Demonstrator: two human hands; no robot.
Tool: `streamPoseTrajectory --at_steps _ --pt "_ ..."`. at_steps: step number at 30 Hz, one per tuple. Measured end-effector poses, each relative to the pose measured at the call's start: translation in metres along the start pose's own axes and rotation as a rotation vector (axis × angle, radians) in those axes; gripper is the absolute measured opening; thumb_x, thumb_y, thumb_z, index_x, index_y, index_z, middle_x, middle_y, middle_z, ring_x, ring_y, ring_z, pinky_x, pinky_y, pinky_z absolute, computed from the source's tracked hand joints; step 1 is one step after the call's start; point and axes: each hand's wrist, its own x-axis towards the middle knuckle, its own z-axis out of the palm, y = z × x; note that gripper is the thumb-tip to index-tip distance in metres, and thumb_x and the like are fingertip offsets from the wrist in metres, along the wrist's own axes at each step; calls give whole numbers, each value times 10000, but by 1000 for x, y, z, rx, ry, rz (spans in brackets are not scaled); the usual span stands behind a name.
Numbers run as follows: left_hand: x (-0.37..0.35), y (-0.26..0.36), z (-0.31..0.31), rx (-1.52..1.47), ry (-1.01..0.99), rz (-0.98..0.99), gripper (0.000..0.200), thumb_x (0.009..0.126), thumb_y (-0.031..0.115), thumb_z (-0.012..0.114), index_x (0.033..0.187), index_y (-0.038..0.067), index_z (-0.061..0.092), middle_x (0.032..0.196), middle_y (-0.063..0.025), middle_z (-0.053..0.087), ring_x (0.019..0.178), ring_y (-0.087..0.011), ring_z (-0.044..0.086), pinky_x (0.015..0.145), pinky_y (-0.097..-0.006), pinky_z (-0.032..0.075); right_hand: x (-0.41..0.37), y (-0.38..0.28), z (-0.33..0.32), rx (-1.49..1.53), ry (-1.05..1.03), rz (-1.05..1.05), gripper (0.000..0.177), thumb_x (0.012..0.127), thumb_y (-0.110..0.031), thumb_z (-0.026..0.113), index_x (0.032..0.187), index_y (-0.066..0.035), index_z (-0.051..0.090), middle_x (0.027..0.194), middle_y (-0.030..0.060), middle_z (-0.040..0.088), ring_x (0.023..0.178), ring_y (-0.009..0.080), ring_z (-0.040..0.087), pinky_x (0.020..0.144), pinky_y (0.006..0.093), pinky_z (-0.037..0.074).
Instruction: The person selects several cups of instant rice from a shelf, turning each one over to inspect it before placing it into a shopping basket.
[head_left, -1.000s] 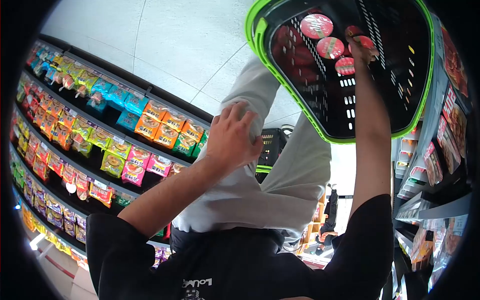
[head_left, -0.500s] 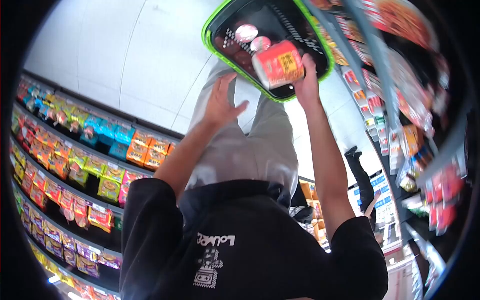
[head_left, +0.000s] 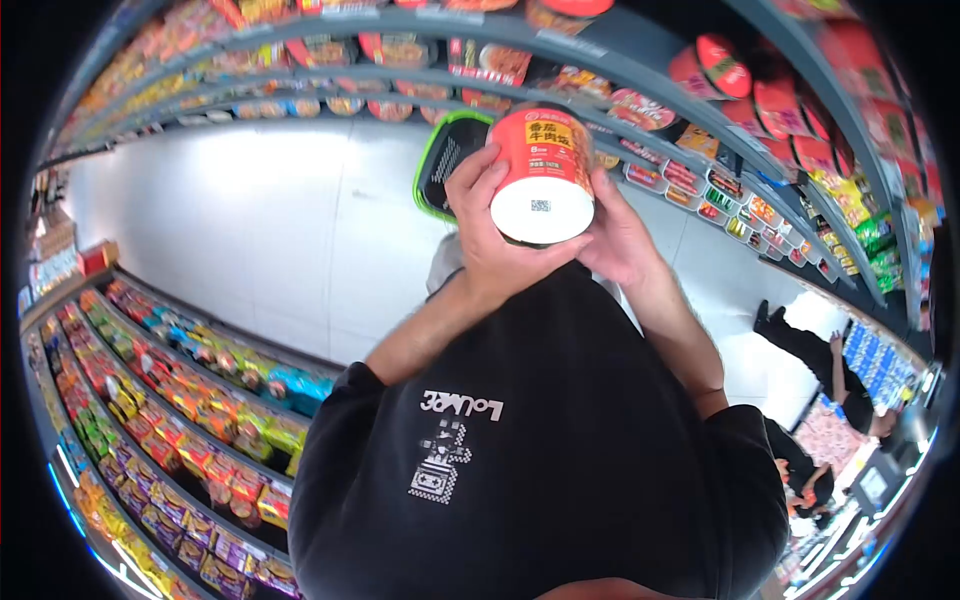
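Between both hands is a red instant rice tub [head_left: 540,150] with a yellow label and Chinese lettering. It is tilted so that its round white end with a square code faces me. My left hand [head_left: 480,215] wraps its left side, thumb beneath the white end. My right hand [head_left: 620,235] grips the right side; some of its fingers are hidden behind the tub. Beyond the tub, lower down, stands a black shopping basket with a green rim [head_left: 420,180]. The tub covers part of it, and its contents are mostly hidden.
Shelves of tubs and bowls [head_left: 400,50] curve across the far side and right. Packed noodle shelves [head_left: 180,430] line the left. A pale tiled floor [head_left: 250,200] lies between. At the right, a person in dark clothes [head_left: 815,345] is near a counter.
The red tub has come up from over the basket, closer to me. My left hand, empty before, has joined my right on it. The view has tilted up, showing more shelves.
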Motion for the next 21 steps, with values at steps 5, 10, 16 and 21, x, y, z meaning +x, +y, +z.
streamPoseTrajectory --at_steps 5,10,16,21 --pt "18 50 36 15 -47 56 1139 531 320 1045 1445 39 426 1449 -223 411 1337 -400 422 1087 -518 417 -36 -27 -16 319 -146 9 684 1023 -604 576 1479 -97 522 1433 81 614 1302 223 609 1092 420 505" --pt "26 74 59 64 -134 114 1232 536 283 1051 1493 33 316 1467 -188 359 1407 -351 397 1149 -488 397 -59 -48 -25 458 -212 -5 647 1016 -585 609 1444 -102 560 1390 67 639 1274 203 621 1077 396 506" --pt "41 89 82 56 -159 162 1220 562 234 1037 1504 34 288 1489 -186 340 1405 -336 404 1145 -470 400 -65 -73 -33 326 -167 -105 662 1008 -580 619 1456 -98 546 1411 79 627 1289 217 612 1102 403 494" --pt "48 86 91 -61 -130 161 1164 594 201 1009 1502 38 298 1488 -216 346 1401 -370 408 1125 -497 414 -52 -70 -50 426 -490 -308 665 976 -456 663 1495 -75 496 1489 115 566 1371 292 544 1167 495 427"
